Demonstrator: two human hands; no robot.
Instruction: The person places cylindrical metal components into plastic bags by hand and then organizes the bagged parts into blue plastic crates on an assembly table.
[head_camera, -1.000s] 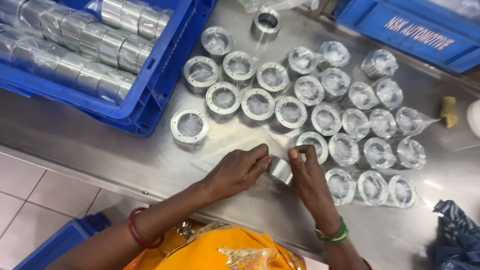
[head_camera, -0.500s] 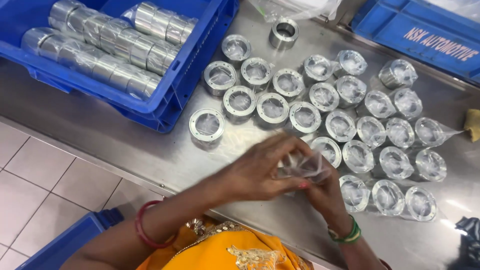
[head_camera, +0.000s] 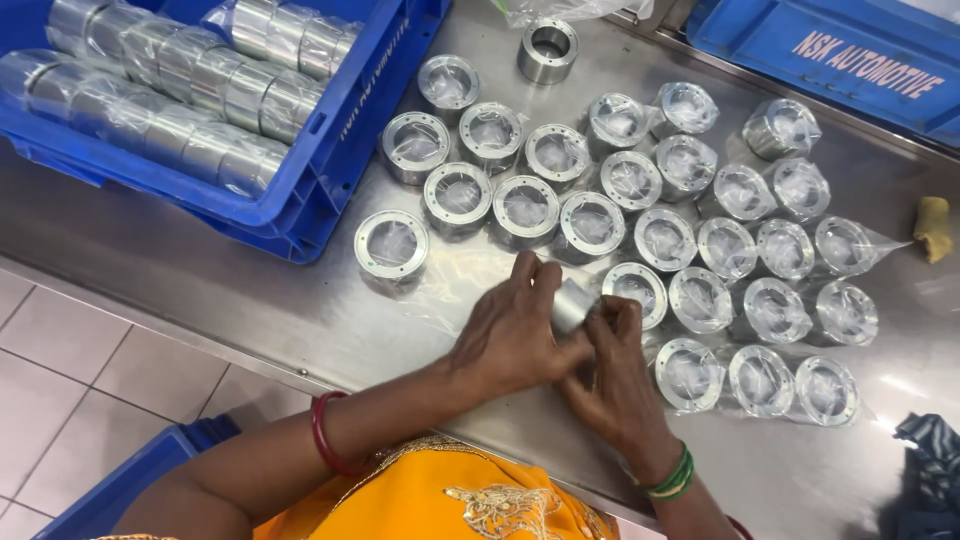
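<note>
- Head view showed the left hand (head_camera: 515, 335) and right hand (head_camera: 615, 375) pressed close together over the steel table (head_camera: 230, 300), both pinching one metal ring (head_camera: 572, 303) between the fingertips, just above the table's near edge.
- Clear film (head_camera: 470, 285) trailed from the ring toward the left across the table; whether it was fully around the ring could not be told.
- Risk, as I judged it: the smooth ring could slip from so light a pinch, since only fingertips held it, and drop to the table or roll off the near edge to the tiled floor (head_camera: 90, 380).
- Another risk: the loose film could snag under the left wrist and tear or pull away.
- A knock from either elbow could push the nearest wrapped rings (head_camera: 690, 372) out of their rows, as they stood just beside the right hand.
- Most of the held ring was hidden by fingers; its bore and far face did not show.
- Palms and thumbs were largely out of sight, so the exact grip was unclear.
- Blue crate (head_camera: 330, 170) of wrapped cylinders (head_camera: 170, 110) at left was cut off by the frame, as was a second blue bin (head_camera: 800, 70) at top right.
- One bare ring (head_camera: 547, 50) stood apart at the top; a yellow scrap (head_camera: 932, 228) and dark cloth (head_camera: 925, 460) at right were too small or cropped to identify.
</note>
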